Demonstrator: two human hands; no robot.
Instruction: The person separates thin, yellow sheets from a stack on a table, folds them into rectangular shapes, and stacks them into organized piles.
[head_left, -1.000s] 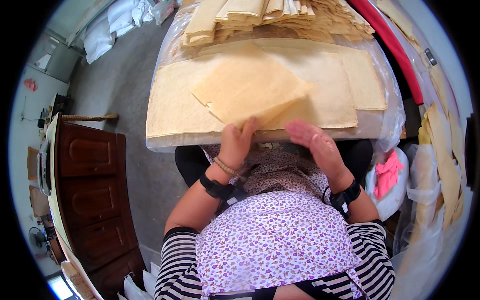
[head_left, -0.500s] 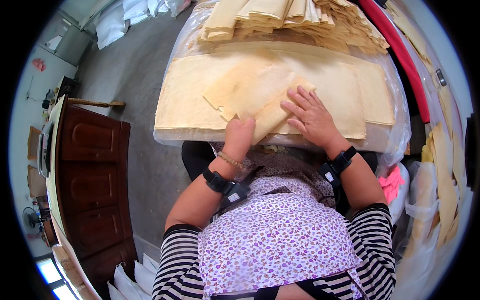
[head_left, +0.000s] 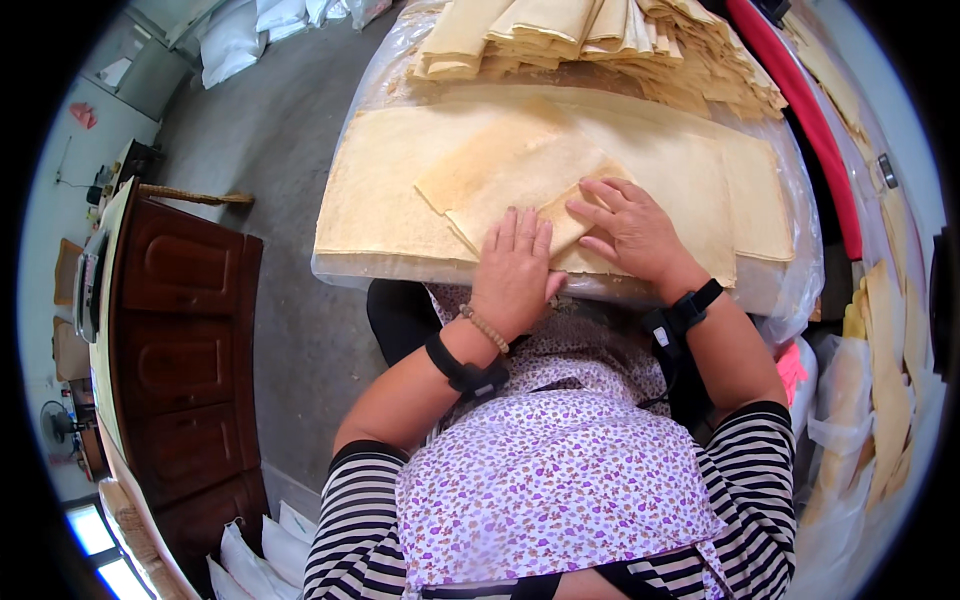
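Note:
A pale yellow sheet [head_left: 510,150], thin and like tofu skin, lies at a slant on larger flat sheets [head_left: 375,190] of the same kind. Its near right part is folded over into a flat band, and a torn edge shows at its left. My left hand [head_left: 514,275] presses flat on the near end of the folded sheet, fingers stretched out together and thumb apart. Over the band's right end rests my right hand [head_left: 642,235], its fingers spread and slightly bent, thumb pointing inward. Neither hand grips anything.
Folded sheets [head_left: 600,35] are heaped at the table's far side. Clear plastic [head_left: 345,268] covers the tabletop. A red padded strip [head_left: 805,120] runs along the right. Brown wooden cabinets [head_left: 180,370] stand left, with white sacks [head_left: 232,45] far left on the floor.
My left hand has let go of the sheet's near edge and flattened onto the fold, moving slightly right. The right hand stays on the band, fingers a little more bent.

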